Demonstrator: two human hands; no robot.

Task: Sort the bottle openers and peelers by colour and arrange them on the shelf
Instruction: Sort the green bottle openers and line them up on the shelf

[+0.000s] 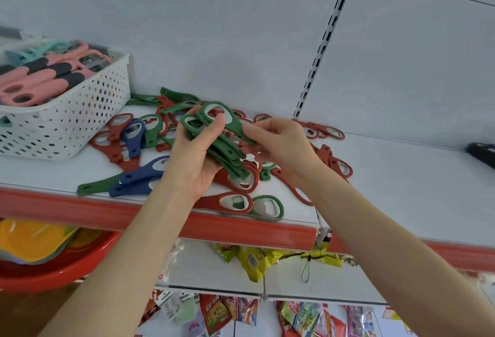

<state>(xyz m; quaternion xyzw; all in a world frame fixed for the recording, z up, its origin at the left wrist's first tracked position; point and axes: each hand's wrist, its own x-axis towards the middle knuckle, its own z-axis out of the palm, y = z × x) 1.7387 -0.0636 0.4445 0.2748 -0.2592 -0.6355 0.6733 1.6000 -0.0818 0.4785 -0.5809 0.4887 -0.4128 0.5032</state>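
Green bottle openers (227, 157), a fanned stack, sit in the left hand (192, 160). Its fingers (214, 125) are curled round the ring ends, and the handles point down and to the right. The stack is held just above the shelf (401, 176), over the loose pile.

Right hand (281, 144): thumb and forefinger pinch the handle end of the top green opener (230, 119). This one lies across the stack with its ring end at the left fingertips. The other right fingers are curled; cannot tell whether they touch anything.

Loose on the shelf, colours mixed:
- red openers (233, 201) under and around both hands, with more just right of the right hand, near the back wall
- blue openers (134, 136) left of the left hand, some overlapping red ones
- one green opener (267, 207) at the front edge, touching a red one
- another green opener (93, 185) lies front left, beside the blue ones

White perforated basket (80, 114) stands at the left of the shelf, apart from the pile. It holds pink peelers (34, 82) with dark grips, and teal peelers (51, 49) lie behind them.

Black object (482, 152) at the far right of the shelf is cut off by the frame; cannot identify it.

Below the shelf: red basin (53, 267) at left, yellow-green packets (254, 259) hanging under the red front edge
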